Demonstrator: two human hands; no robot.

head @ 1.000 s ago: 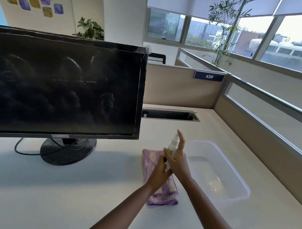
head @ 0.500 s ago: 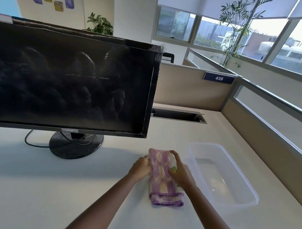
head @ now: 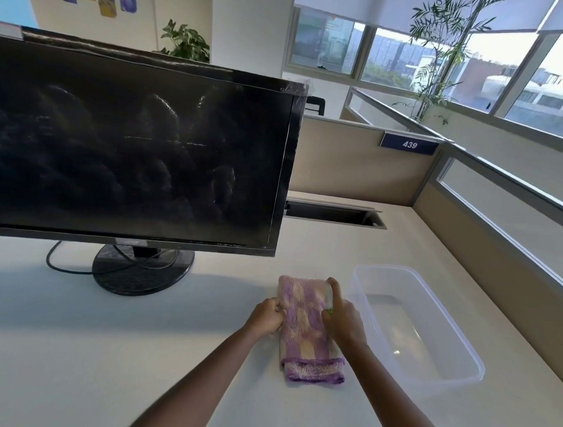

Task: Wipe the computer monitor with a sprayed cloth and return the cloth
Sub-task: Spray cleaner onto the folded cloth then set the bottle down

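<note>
A folded purple and cream cloth (head: 305, 329) lies on the white desk in front of me. My left hand (head: 267, 318) pinches the cloth's left edge. My right hand (head: 342, 317) is wrapped around a small spray bottle (head: 328, 293) with a green label, held low over the cloth's right side with the index finger on top. The bottle is mostly hidden by the hand. The black monitor (head: 132, 150) stands at the left on a round base (head: 142, 269); its dark screen shows smears.
A clear plastic tub (head: 460, 357) sits just right of the cloth. A black cable (head: 58, 263) loops by the monitor base. A cable slot (head: 334, 213) is cut into the desk at the back. Cubicle partitions (head: 355, 164) bound the back and right.
One second ago both hands held the upright bottle above the cloth. The right hand has since lowered it onto the cloth's right side, and the left hand has moved to the cloth's left edge.
</note>
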